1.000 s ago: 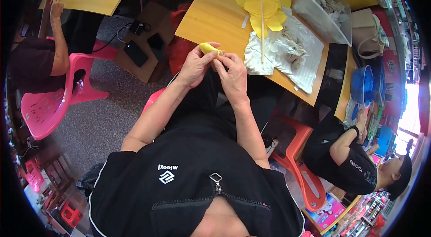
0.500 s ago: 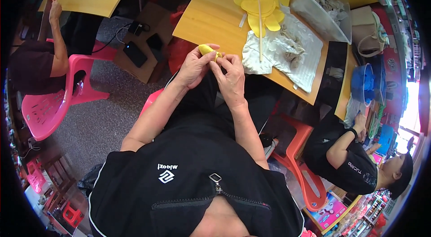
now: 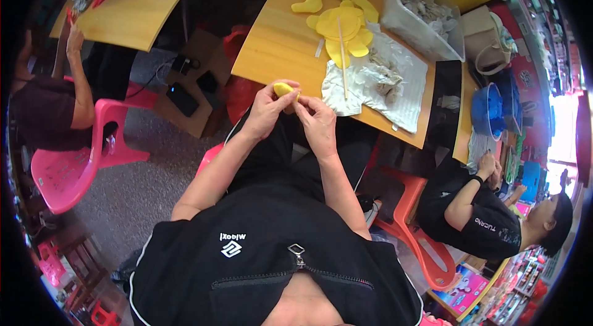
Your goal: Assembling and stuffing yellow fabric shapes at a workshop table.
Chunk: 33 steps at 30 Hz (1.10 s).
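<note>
Forearms raised together, left hand [image 3: 270, 105] and right hand [image 3: 317, 119] pinching small yellow piece [image 3: 283, 88], fingers curled.

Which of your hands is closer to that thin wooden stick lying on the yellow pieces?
Right. The right hand sits just below the wooden stick; the left hand is farther to its left, holding the small yellow piece.

Dark flat phone [image 3: 181, 99], screen unlit, lies on brown cardboard box [image 3: 188, 94] on floor left of wooden table. Second small dark device [image 3: 207, 81] beside it on same box (cable runs off toward upper left). Colourful pink-and-blue printed package [image 3: 464, 289] sits at lower right by orange chair. Clear plastic bin [image 3: 426, 17] stands on table, upper right, filled with pale stuffing.
</note>
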Tool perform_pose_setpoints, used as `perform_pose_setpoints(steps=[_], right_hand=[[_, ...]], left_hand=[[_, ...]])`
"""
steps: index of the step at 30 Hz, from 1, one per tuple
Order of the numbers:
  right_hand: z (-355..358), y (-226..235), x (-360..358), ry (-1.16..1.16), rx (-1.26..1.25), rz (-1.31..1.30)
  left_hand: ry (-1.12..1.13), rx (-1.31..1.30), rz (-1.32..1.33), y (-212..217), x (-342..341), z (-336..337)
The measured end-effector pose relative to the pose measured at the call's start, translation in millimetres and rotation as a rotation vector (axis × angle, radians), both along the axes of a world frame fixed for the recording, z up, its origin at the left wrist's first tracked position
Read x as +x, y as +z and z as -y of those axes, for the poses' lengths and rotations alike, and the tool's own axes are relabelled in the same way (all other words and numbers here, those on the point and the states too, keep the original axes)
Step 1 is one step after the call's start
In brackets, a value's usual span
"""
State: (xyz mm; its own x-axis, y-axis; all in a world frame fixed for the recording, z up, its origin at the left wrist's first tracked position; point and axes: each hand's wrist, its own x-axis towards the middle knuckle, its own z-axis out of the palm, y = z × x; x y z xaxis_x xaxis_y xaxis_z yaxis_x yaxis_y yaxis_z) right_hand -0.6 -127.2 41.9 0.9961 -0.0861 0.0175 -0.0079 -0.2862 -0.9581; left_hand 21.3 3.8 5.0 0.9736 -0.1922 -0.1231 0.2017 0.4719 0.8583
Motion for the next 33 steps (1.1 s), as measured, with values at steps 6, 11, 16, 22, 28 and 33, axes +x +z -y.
perform_pose_setpoints(steps=[6,11,16,22,28,33], right_hand=[[11.1,0.7,3.0,-0.026,0.108,-0.177],[19.8,-9.6,4.4,-0.018,0.219,-0.200],[22.6,-14.4,2.2,-0.015,0.254,-0.239],[15.3,-3.9,-4.3,-0.084,-0.183,-0.016],[26.2,8.1,-1.4,-0.055,-0.147,0.032],[44.0,11.1,6.0,0.327,-0.377,0.445]], left_hand=[[-0.098,-0.084,-0.077,4.4,0.7,-3.4],[-0.119,-0.101,-0.103,-0.8,-3.9,-3.2],[-0.136,-0.120,-0.124,-4.0,-6.0,-1.5],[-0.061,-0.120,-0.115,-7.6,-5.8,5.1],[-0.093,-0.266,-0.251,-2.3,2.0,-3.9],[-0.423,-0.380,-0.509,-1.7,5.4,-13.1]])
